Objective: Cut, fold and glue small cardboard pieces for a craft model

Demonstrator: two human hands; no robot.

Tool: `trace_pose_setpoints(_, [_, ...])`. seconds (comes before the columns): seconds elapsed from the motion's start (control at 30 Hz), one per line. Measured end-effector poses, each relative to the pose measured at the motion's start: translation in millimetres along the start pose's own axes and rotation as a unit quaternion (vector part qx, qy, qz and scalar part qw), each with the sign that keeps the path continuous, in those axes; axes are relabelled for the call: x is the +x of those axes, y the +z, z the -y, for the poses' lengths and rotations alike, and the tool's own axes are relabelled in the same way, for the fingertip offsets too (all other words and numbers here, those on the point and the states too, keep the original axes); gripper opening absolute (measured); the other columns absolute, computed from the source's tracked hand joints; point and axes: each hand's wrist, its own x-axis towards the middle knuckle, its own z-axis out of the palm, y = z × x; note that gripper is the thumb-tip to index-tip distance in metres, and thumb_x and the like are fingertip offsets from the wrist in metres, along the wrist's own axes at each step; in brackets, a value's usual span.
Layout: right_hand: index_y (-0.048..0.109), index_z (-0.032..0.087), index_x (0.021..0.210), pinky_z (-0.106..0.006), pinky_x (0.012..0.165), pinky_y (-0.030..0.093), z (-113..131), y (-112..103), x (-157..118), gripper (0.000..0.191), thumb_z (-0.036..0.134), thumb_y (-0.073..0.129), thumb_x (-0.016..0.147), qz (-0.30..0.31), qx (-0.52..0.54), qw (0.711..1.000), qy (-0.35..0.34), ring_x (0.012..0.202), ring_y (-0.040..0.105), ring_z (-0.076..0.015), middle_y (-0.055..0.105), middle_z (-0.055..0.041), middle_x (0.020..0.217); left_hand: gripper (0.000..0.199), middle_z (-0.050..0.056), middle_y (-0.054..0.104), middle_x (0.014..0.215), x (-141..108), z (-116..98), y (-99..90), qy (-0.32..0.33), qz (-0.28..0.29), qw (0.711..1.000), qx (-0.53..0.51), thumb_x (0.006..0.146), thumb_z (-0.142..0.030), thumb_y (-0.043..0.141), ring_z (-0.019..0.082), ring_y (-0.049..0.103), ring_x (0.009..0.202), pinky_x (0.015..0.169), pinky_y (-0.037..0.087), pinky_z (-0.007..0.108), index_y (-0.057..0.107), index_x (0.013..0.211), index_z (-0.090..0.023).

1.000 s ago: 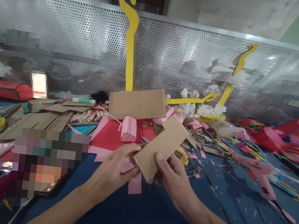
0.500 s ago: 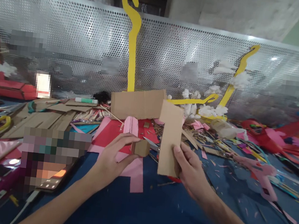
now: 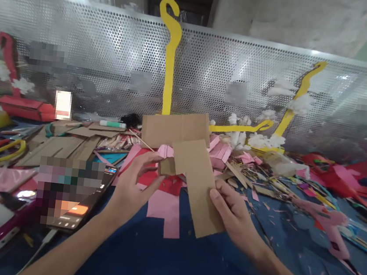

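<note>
Between the thumb and fingers of my left hand (image 3: 136, 185) is a small brown cardboard block (image 3: 167, 166). My right hand (image 3: 233, 207) pinches the right edge of a flat cardboard piece (image 3: 199, 190) with a short arm jutting left at its top. That arm overlaps the right side of the block; whether they touch I cannot tell. Behind both lies pink paper (image 3: 164, 206) with red paper (image 3: 134, 163) around it. Further back stands a cardboard box (image 3: 171, 129), and a tall yellow hooked strip (image 3: 170, 65) rises behind it.
A pink glue gun (image 3: 332, 225) lies to the right with its cord. At left are a phone (image 3: 71, 217), yellow-handled scissors (image 3: 3, 152) and flat cardboard strips (image 3: 59, 152). Paper scraps and sticks litter the blue table (image 3: 171, 268). A perforated metal panel (image 3: 204, 69) stands behind.
The flat cardboard piece has tilted, its top swinging left to the block and its lower end moving right. The block stays in my left hand. The whole view has shifted slightly.
</note>
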Motion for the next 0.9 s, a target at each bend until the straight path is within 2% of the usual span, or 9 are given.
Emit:
trace_pose_setpoints(0.27, [0.049, 0.022, 0.076, -0.025, 0.054, 0.034, -2, 0, -2, 0.039, 0.054, 0.054, 0.099, 0.009, -0.025, 1.000, -0.002, 0.062, 0.039, -0.0142, 0.043, 0.0025, 0.072, 0.048, 0.005, 0.062, 0.131, 0, -3, -3.8, 0.025, -0.006, 1.000, 0.008, 0.093, -0.014, 0.065, 0.023, 0.064, 0.122, 0.105, 0.059, 0.046, 0.056, 0.136, -0.031])
trace_pose_setpoints(0.43, [0.053, 0.022, 0.075, -0.027, 0.056, 0.034, -2, -2, 0, 0.034, 0.047, 0.056, 0.099, 0.010, -0.063, 0.998, -0.022, 0.064, 0.041, -0.0156, 0.044, 0.0019, 0.071, 0.047, 0.006, 0.061, 0.134, -2, -2, -5.0, 0.028, 0.007, 0.999, 0.033, 0.093, -0.014, 0.065, 0.024, 0.066, 0.118, 0.105, 0.059, 0.048, 0.056, 0.136, -0.031])
trace_pose_setpoints(0.57, [0.060, 0.023, 0.085, -0.029, 0.062, 0.040, -1, -6, 5, 0.024, 0.041, 0.054, 0.100, -0.006, -0.090, 0.995, -0.032, 0.070, 0.048, -0.0182, 0.052, 0.0002, 0.076, 0.050, 0.007, 0.064, 0.132, -4, 0, -3.8, 0.035, 0.022, 0.999, 0.035, 0.092, -0.014, 0.067, 0.025, 0.066, 0.120, 0.104, 0.059, 0.049, 0.054, 0.137, -0.031])
trace_pose_setpoints(0.73, [0.066, 0.024, 0.101, -0.033, 0.075, 0.044, -6, -11, 12, 0.019, 0.036, 0.052, 0.101, -0.044, -0.123, 0.990, -0.055, 0.088, 0.058, -0.0233, 0.065, -0.0035, 0.092, 0.047, 0.008, 0.064, 0.135, -5, -2, -4.8, 0.024, 0.051, 0.997, 0.047, 0.093, -0.015, 0.066, 0.025, 0.067, 0.119, 0.105, 0.059, 0.049, 0.055, 0.137, -0.029])
trace_pose_setpoints(0.83, [0.067, 0.025, 0.112, -0.033, 0.081, 0.045, -13, -14, 15, 0.021, 0.036, 0.053, 0.101, -0.069, -0.088, 0.993, -0.039, 0.092, 0.060, -0.0230, 0.069, -0.0038, 0.103, 0.046, 0.007, 0.064, 0.136, -5, -4, -4.9, 0.020, 0.056, 0.997, 0.049, 0.094, -0.017, 0.066, 0.025, 0.067, 0.118, 0.105, 0.059, 0.049, 0.055, 0.137, -0.030])
trace_pose_setpoints(0.9, [0.068, 0.025, 0.112, -0.033, 0.082, 0.047, -15, -14, 15, 0.021, 0.039, 0.058, 0.099, -0.096, -0.035, 0.995, -0.019, 0.092, 0.061, -0.0224, 0.070, -0.0035, 0.104, 0.047, 0.008, 0.064, 0.136, -5, -4, -4.3, 0.022, 0.054, 0.997, 0.047, 0.093, -0.017, 0.067, 0.024, 0.068, 0.117, 0.104, 0.059, 0.048, 0.055, 0.137, -0.029])
